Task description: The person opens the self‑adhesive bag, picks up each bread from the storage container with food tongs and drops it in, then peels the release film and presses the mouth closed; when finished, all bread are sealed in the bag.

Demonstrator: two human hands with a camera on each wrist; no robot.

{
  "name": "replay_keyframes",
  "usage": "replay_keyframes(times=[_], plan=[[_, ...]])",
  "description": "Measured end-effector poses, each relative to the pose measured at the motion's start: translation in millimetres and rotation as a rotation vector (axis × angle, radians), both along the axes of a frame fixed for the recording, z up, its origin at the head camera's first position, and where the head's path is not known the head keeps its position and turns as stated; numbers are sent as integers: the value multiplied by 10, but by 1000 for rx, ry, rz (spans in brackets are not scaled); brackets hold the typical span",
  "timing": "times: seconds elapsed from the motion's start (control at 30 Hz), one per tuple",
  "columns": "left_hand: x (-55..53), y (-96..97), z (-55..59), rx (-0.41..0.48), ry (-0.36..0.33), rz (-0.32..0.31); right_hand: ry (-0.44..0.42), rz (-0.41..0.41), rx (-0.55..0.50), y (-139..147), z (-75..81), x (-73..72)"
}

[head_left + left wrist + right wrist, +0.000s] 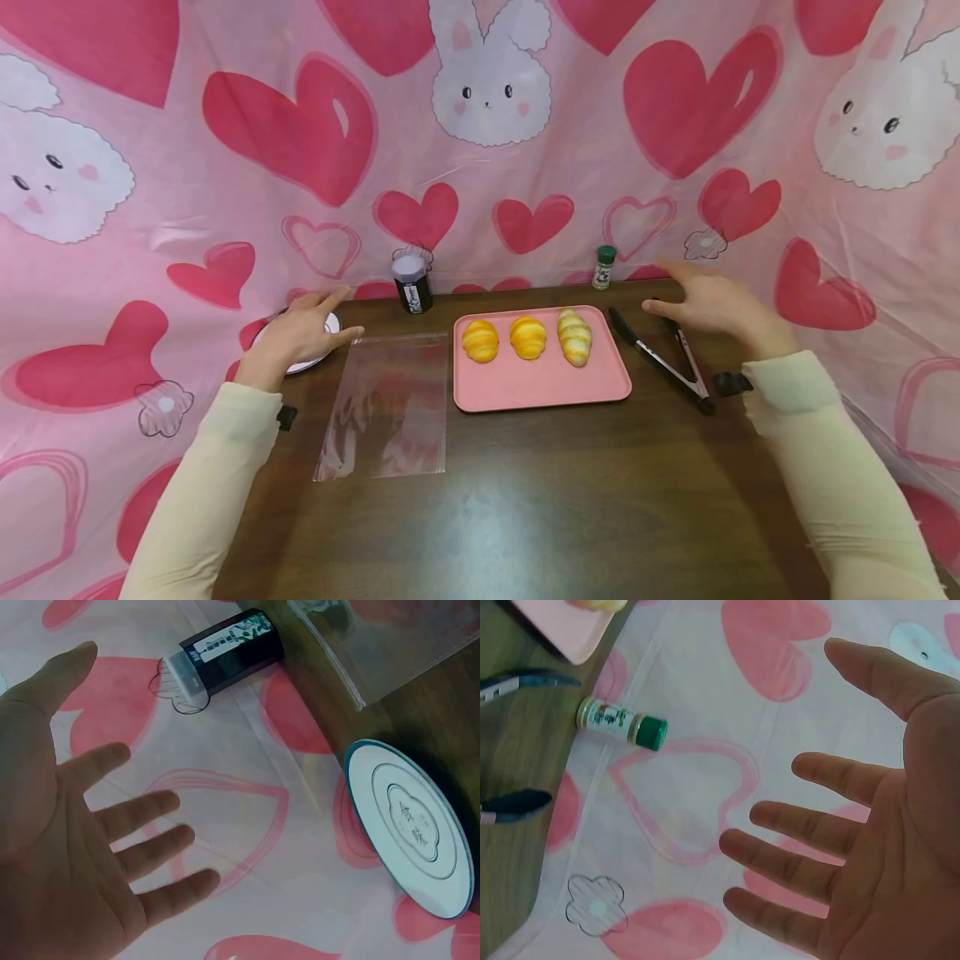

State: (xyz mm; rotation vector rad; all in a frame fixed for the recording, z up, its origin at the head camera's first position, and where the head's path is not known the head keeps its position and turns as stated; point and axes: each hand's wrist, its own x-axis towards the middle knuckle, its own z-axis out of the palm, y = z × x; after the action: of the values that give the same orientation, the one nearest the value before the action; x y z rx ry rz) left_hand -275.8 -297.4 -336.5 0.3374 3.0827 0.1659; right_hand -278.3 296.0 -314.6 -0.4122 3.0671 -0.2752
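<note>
The desk point(480, 508) fills the lower middle of the frame, and nearest on it, left of centre, a clear bag point(393, 400) lies flat; it looks very light, limp and slick, so a pinch at one edge should lift it best. Right of centre, the tongs point(665, 365) lie spread in a V with the hinge towards the lower right; they seem light and stiff, best held by the metal arms. In the middle, the pink tray point(543, 390) carries three breads point(528, 337) along its far half, likely soft and easily dented, so a gentle hold round the sides would suit. At left, the plate point(412, 825) looks hard, smooth and perhaps breakable, best taken by its rim. The left grip point(296, 333) hangs over that plate, fingers spread and holding nothing; the right grip point(720, 304), at right by the far end of the tongs, has its fingers extended and apart, equally unburdened. Farthest stand a black jar point(412, 285), upper left of the tray, and a green-capped bottle point(603, 268), upper right.
</note>
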Motion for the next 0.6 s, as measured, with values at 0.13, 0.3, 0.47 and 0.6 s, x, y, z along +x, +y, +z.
replay_keyframes(times=[0.13,0.3,0.47,0.6], plan=[[-16,-10,-37,29,-20,-45,35,32,-27,-90,-17,24],[-10,-41,-90,57,-52,-77,54,52,-65,-224,-70,44],[20,-78,-171,113,-53,-116,42,62,-126,-380,-135,72],[43,-116,-243,142,-43,-146,41,73,-163,-504,-185,84]])
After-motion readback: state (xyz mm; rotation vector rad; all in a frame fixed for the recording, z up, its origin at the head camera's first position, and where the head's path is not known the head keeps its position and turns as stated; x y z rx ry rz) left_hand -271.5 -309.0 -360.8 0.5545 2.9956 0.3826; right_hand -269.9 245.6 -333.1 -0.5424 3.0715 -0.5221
